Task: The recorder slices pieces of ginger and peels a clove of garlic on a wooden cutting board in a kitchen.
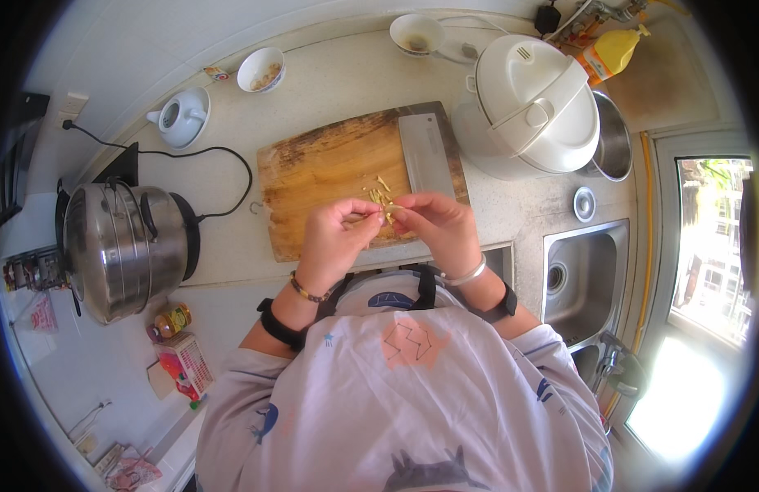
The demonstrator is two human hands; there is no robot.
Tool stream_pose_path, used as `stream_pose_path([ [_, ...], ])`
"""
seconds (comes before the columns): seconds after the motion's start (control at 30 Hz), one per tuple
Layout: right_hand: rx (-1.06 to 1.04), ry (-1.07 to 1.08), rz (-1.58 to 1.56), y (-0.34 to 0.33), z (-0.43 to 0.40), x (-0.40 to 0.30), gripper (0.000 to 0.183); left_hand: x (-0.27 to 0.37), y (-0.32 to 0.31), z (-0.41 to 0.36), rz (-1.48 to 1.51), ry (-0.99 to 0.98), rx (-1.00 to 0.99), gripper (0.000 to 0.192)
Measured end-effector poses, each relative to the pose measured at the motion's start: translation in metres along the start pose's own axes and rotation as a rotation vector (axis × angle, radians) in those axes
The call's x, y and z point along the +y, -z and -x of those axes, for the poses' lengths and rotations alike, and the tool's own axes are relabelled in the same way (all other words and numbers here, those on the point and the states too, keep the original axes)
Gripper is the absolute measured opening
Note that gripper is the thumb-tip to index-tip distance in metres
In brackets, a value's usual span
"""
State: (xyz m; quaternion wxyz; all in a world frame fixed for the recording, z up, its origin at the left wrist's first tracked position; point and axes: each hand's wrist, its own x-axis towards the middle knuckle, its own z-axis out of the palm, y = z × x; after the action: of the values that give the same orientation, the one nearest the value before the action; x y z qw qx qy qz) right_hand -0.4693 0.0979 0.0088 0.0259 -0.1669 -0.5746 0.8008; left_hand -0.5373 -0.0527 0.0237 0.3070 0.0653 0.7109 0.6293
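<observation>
Both hands meet over the near edge of a worn wooden cutting board [330, 166]. My left hand [339, 237] pinches a small pale piece of food between thumb and fingers. The fingertips of my right hand [441, 227] pinch at the same small piece, right beside the left ones. Just beyond the fingertips, thin yellowish food pieces [377, 195] lie scattered on the wood; what they are is too small to tell. A cleaver's broad metal blade [427, 154] lies flat on the board's right part.
Right of the board stands a white rice cooker [533, 111], with a steel sink [582, 277] nearer me. A stacked steel steamer pot [127, 246] is at left, its black cord looping over the counter. Behind are a teapot [181, 115], a bowl with food [261, 69] and another bowl [416, 35].
</observation>
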Motion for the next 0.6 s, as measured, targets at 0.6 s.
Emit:
stream_pose_path([
  [0.6,-0.103,-0.371,-0.381,0.013,-0.006,0.011,0.017,0.006,0.008,0.002,-0.128,-0.022,-0.054,0.013],
])
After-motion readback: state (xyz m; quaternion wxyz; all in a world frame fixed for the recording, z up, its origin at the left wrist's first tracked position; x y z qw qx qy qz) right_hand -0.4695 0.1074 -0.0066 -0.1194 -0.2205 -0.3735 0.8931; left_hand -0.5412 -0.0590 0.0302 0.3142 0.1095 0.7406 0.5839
